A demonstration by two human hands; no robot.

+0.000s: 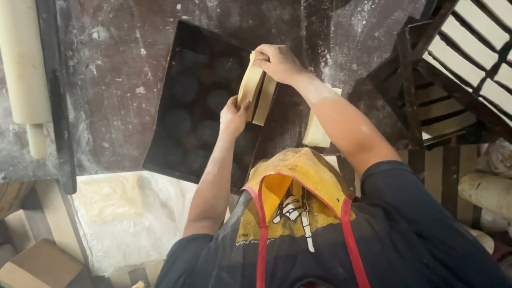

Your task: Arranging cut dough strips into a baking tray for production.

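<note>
Person leans over a dark, flour-dusted tabletop point(122, 80), seen from the head camera. Both hands are up over a black baking tray point(184, 106) that lies tilted on the tabletop. Right hand point(278, 61) is closed over the top end of two pale dough strips point(257, 88), fingers curled around them, so the strips hang down from the grip. Left hand point(233, 114) is closed on the lower edge of the same strips, thumb side against the dough (exact finger spread hard to tell, partly hidden). The strips are held in the air above the right part of the tray, not lying on it. Another pale dough piece point(316, 130) lies on the tabletop just beside the right forearm. A cream rolling pin point(24, 69) lies at the far left edge, well apart from the hands. Rack of pale slats point(469, 58) stands at upper right. The person wears a yellow apron with red straps point(298, 186) over a dark shirt.
</note>
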